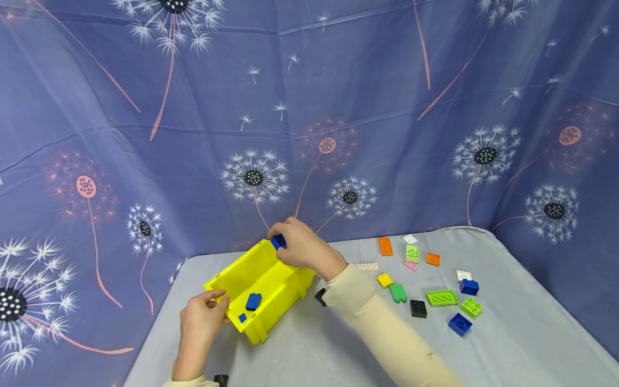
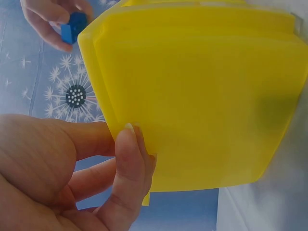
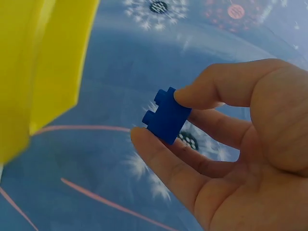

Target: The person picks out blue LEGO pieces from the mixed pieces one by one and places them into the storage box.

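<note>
A yellow plastic bin (image 1: 285,301) stands at the left of the table. My left hand (image 1: 200,317) grips its near-left rim, with thumb and fingers pinching the edge in the left wrist view, where the bin's outer wall (image 2: 197,106) fills much of the picture. Over the far end of the bin, my right hand (image 1: 302,244) holds a small blue toy brick (image 3: 168,115) between thumb and fingertips, its studs facing the bin in the right wrist view. Another blue brick (image 1: 253,301) lies inside the bin, and a small blue square (image 1: 243,317) shows near its front corner.
Loose bricks lie across the table's right half, among them an orange brick (image 1: 385,246), a green brick (image 1: 398,293), a black brick (image 1: 418,308), a long lime brick (image 1: 441,298) and a blue brick (image 1: 460,324). A dandelion-print cloth (image 1: 387,161) hangs behind the table.
</note>
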### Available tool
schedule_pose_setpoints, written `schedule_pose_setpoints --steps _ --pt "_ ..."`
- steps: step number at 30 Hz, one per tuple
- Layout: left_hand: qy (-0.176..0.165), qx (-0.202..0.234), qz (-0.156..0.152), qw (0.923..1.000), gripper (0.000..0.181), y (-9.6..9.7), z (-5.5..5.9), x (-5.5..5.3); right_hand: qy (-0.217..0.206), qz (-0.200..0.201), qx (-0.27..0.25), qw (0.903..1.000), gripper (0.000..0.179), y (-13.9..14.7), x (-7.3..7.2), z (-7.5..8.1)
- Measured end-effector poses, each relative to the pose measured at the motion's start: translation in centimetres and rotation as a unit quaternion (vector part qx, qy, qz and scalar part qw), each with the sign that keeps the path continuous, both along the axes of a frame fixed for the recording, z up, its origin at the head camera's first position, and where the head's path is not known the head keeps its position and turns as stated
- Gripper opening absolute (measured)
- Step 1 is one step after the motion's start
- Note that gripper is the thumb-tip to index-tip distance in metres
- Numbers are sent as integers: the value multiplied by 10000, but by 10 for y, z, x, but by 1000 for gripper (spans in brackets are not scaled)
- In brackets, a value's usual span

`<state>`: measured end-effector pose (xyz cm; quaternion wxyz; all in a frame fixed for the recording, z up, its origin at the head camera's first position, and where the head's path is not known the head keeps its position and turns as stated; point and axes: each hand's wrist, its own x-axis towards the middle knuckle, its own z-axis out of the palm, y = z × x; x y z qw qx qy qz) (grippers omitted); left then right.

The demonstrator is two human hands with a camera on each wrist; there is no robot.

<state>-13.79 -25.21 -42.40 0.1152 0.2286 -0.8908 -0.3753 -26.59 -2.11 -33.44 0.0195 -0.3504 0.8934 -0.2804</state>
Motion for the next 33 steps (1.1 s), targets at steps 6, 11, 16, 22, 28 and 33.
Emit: schedule_pose_setpoints --steps 6,11,16,22,28,33 --pt "45 -61 -7 10000 34 0 0 0 -21 167 469 9988 40 -22 6 -14" --pt "106 -60 -20 9999 33 0 -1 1 -151 202 835 9962 42 -36 8 -27" --pt "54 -38 21 10000 34 0 0 1 -244 291 1231 9917 41 -42 8 -36" --pt "45 7 23 10000 34 0 0 1 -545 287 1386 9884 41 -45 8 -41" --pt "41 -6 4 10000 35 0 -1 2 -702 219 1527 9855 38 -45 7 -46" --pt "47 14 -13 10000 34 0 -1 1 -729 194 1544 9851 36 -45 7 -48"
